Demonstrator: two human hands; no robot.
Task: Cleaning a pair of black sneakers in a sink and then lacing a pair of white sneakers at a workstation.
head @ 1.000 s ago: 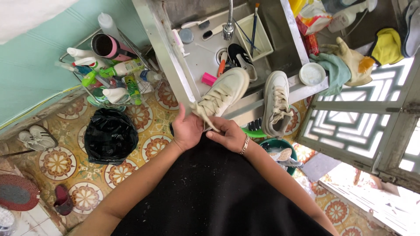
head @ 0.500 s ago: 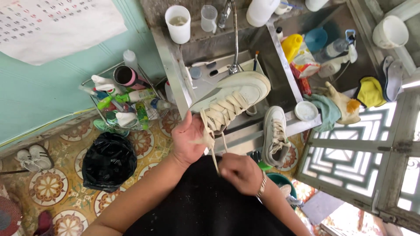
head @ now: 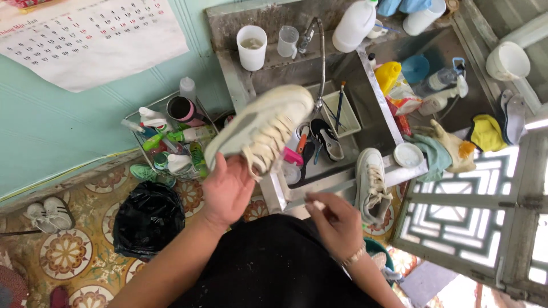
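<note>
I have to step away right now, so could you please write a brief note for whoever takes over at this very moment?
Left hand: holds the white sneaker raised over the metal sink, sole upward; its grip is at the heel end.
Right hand: pinches the loose end of the shoelace, clear of the shoe.
Second sneaker: rests on the sink's front edge, laces in place.
Done: the lace looks partly loosened, hanging slack from the eyelets.
Left: the lace is not fully out; the second sneaker is untouched.
Nearby: wire rack of bottles on the left, black bag on the floor.
</note>
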